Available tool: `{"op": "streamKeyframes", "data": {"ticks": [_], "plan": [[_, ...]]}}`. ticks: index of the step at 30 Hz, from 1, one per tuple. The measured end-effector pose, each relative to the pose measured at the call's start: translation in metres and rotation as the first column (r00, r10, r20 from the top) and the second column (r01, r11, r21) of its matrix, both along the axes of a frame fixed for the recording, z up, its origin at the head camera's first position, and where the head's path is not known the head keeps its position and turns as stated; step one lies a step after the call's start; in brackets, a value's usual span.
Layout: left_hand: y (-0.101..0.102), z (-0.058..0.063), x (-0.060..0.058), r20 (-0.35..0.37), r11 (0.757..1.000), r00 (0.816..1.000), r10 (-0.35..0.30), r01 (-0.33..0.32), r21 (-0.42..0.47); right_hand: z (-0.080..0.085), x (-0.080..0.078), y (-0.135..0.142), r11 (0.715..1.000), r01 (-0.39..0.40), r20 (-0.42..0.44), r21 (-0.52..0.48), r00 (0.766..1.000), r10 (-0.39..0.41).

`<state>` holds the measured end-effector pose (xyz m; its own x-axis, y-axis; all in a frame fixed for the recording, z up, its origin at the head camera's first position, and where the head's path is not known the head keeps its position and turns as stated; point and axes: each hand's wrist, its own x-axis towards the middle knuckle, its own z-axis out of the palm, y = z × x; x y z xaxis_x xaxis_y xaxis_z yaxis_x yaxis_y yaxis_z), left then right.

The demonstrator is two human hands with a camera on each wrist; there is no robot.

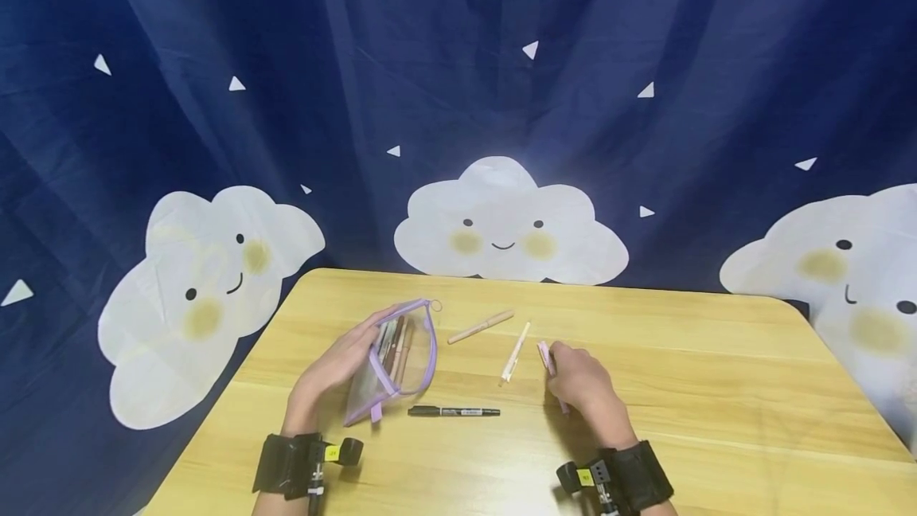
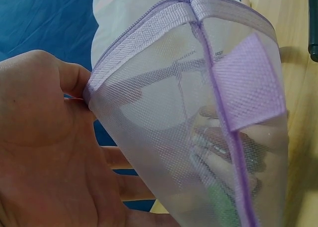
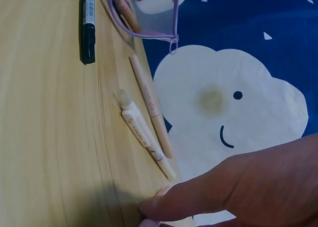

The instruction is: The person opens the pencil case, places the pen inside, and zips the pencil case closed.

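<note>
My left hand [image 1: 338, 361] holds a translucent mesh pencil pouch [image 1: 361, 395] with purple trim, its zip opening spread toward the right. In the left wrist view the thumb pinches the purple rim [image 2: 144, 40], while the other fingers pass behind the mesh. Several brown, pink and grey pens [image 1: 403, 353] lie inside. On the right, my right hand [image 1: 583, 381] pinches a light purple pen [image 1: 545, 355] low over the table, covering its middle. Left of that hand is a white pen [image 1: 515, 353] with a clip, and beyond it a beige capped pen [image 1: 480, 326].
A black marker [image 1: 454, 412] lies crosswise on the wooden table [image 1: 716, 396], just right of the pouch's lower end. Behind the table's far edge hangs a dark blue curtain [image 1: 458, 46] with white clouds. Each wrist wears a black strap with a small camera.
</note>
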<state>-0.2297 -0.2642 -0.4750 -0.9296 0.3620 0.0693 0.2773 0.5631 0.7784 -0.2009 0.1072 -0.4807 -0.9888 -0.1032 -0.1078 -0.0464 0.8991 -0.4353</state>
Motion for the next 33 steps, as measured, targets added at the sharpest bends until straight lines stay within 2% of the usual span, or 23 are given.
{"op": "streamKeyframes", "data": {"ticks": [9, 16, 20, 26, 29, 33], "plan": [[0.0, 0.0, 0.0, -0.005, 1.0, 1.0, 0.0, 0.0, -0.004, 0.004, 0.001, 0.003, 0.998, 0.001, 0.044, -0.06, 0.999, 0.001], [-0.001, 0.0, 0.0, 0.013, 1.0, 1.0, -0.004, 0.004, -0.002, 0.012, 0.002, -0.001, 0.98, 0.031, 0.064, -0.195, 0.998, -0.019], [-0.001, 0.0, 0.0, 0.011, 1.0, 1.0, -0.008, 0.008, 0.005, 0.019, 0.003, -0.009, 0.959, -0.027, 0.035, -0.283, 0.999, 0.039], [-0.001, 0.001, 0.001, 0.017, 1.0, 1.0, 0.003, -0.003, 0.007, 0.024, 0.004, -0.022, 0.923, -0.13, -0.011, -0.362, 0.991, 0.135], [-0.001, 0.001, 0.001, 0.013, 1.0, 1.0, -0.006, 0.006, -0.001, 0.024, 0.003, -0.029, 0.909, -0.16, -0.012, -0.386, 0.986, 0.168], [-0.001, 0.0, 0.001, 0.008, 1.0, 1.0, -0.014, 0.014, -0.004, 0.024, 0.0, -0.045, 0.903, -0.197, -0.025, -0.382, 0.979, 0.203]]}}
